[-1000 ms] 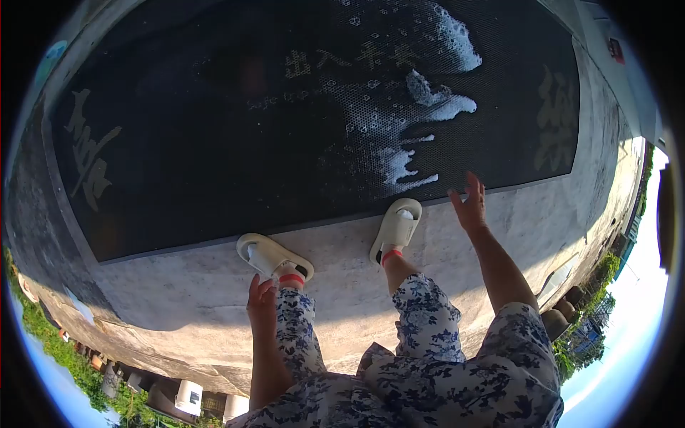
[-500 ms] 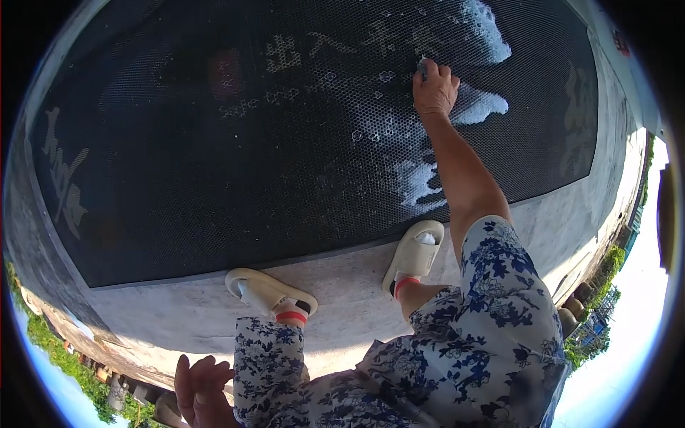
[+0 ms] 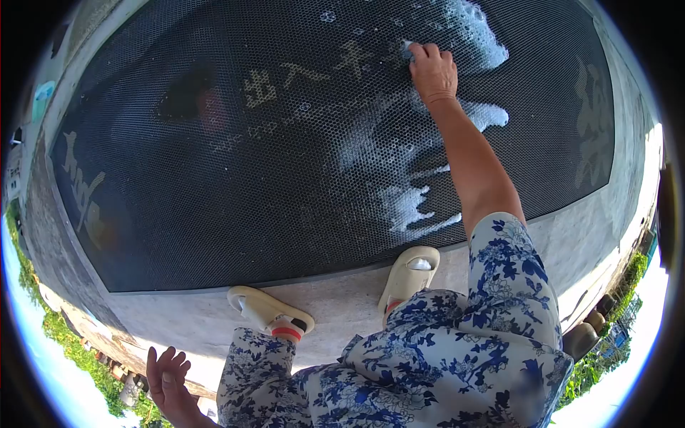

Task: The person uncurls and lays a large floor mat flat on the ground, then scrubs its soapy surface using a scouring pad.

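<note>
My right hand (image 3: 434, 71) reaches far out over a dark mat (image 3: 235, 221), its fingers closed round a small pale-blue scrubber (image 3: 407, 50) that is mostly hidden. The scrubber is against the mat, just right of faded yellowish characters (image 3: 303, 75). White foam (image 3: 474, 36) lies beyond the hand, and more foam (image 3: 407, 207) is smeared over the honeycomb surface nearer to me. Low at the left, my left hand (image 3: 170, 381) hangs in the air beside my leg, fingers apart and holding nothing.
My feet, in cream slippers (image 3: 267, 308), stand on pale concrete (image 3: 342, 299) along the mat's near edge. Rounded pots (image 3: 589, 328) and green plants are at the lower right. More greenery (image 3: 78, 349) lines the lower left.
My right hand has slid the scrubber farther away from me across the mat, up beside the characters. Foam now spreads wider on the near side. My left hand has shifted left, its fingers more spread.
</note>
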Tool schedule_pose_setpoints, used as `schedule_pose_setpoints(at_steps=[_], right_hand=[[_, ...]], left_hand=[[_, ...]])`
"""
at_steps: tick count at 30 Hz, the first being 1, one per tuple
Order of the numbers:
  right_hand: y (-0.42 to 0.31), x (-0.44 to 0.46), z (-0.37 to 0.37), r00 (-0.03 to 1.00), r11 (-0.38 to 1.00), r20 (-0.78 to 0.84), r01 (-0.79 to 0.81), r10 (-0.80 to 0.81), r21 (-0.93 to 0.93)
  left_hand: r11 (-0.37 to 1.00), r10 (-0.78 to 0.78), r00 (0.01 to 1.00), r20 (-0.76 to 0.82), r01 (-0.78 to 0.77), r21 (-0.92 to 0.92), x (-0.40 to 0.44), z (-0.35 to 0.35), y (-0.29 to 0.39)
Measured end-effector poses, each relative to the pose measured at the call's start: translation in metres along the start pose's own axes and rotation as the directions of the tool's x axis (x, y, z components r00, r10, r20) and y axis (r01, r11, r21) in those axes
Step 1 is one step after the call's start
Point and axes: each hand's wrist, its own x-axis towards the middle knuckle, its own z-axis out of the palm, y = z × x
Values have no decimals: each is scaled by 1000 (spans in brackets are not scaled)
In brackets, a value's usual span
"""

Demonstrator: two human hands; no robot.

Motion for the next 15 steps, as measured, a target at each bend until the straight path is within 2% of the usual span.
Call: schedule_pose_setpoints(at_steps=[1, 3, 4, 6, 7, 8, 10, 13, 14, 15], right_hand=[[8, 14, -3, 987, 987, 29, -158, 157, 11], [-14, 7, -9, 984, 980, 20, -180, 179, 80], [-30, -9, -13, 990, 980, 88, -122, 109, 155], [-84, -76, -31, 969, 926, 144, 141, -202, 351], [-113, -118, -41, 888, 868, 228, 287, -400, 404], [-136, -170, -41, 814, 734, 76, 474, -576, 485], [-143, -189, -53, 633, 474, -93, 661, -768, 582], [-117, -94, -10, 678, 591, -117, 701, -726, 398], [-108, -52, -4, 759, 700, -132, 643, -638, 311], [-97, -11, 5, 856, 829, -79, 515, -511, 217]], left_hand=[[1000, -22, 999, 27, 23, -21, 3, 1, -2], [998, -59, 998, 3, 59, 4, 6, 0, -2], [998, -61, 998, 19, 61, -15, 10, 2, -1], [999, -29, 998, 48, 31, -43, 15, 14, 3], [998, -31, 999, 40, 33, -46, 16, 20, 4], [999, -26, 999, 46, 28, -46, 17, 23, 5], [999, -42, 998, 37, 42, -8, 17, 19, 6], [993, -116, 992, 41, 116, 3, 20, 13, -5], [992, -124, 991, 56, 124, 14, 20, 8, -8], [991, -132, 990, 49, 132, 10, 18, 5, -9]])
